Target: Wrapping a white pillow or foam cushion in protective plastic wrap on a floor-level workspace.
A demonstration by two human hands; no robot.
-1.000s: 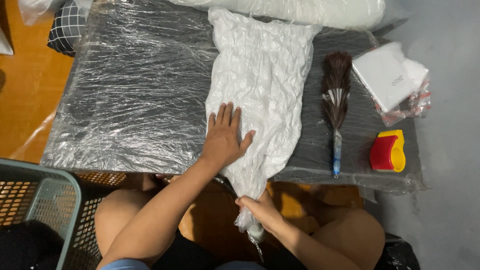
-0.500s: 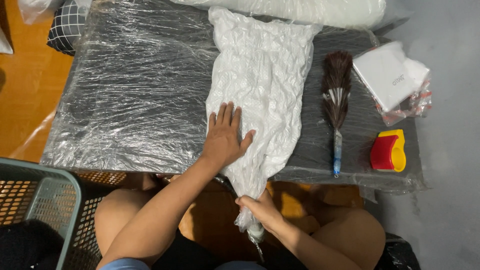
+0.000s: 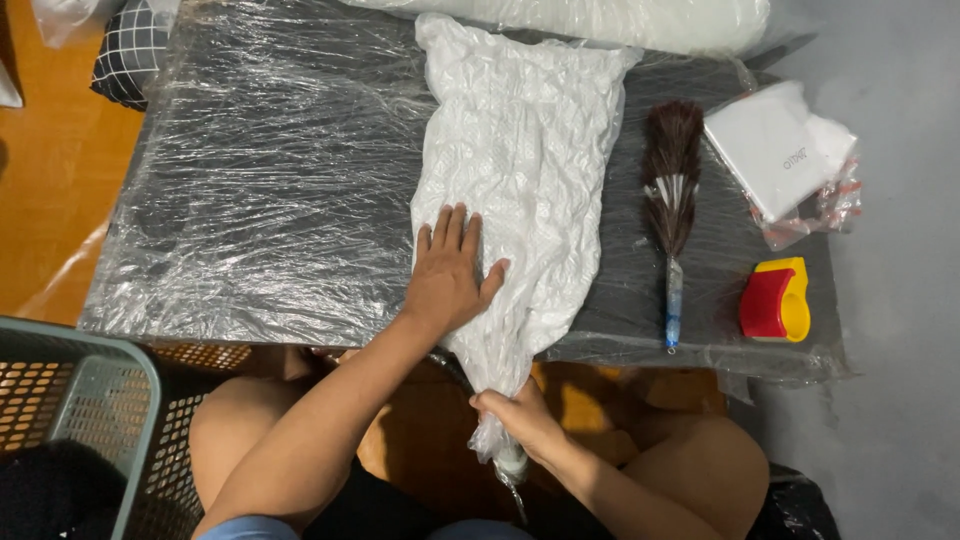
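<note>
White crumpled bag lies lengthwise down the middle of the table, its broad end toward the far edge and its narrowed neck hanging off the near edge over my lap. My left hand lies flat on it close to the near edge, fingers together and thumb spread out, pressing the wrinkled plastic down. My right hand is below the table edge, closed in a fist around the gathered neck.

Clear film covers the dark tabletop, and I think that is the weak point: if I press or pull hard, the bag could slide on the slick wrap, or drag the wrap loose along the near edge. A tight twist at the neck might tear the thin plastic where my fist grips it.

To the right of the bag, a feather brush lies close enough that a sideways shift could nudge it. A red and yellow tape dispenser sits by the right near corner, and a white packet rests at the right edge.
</note>
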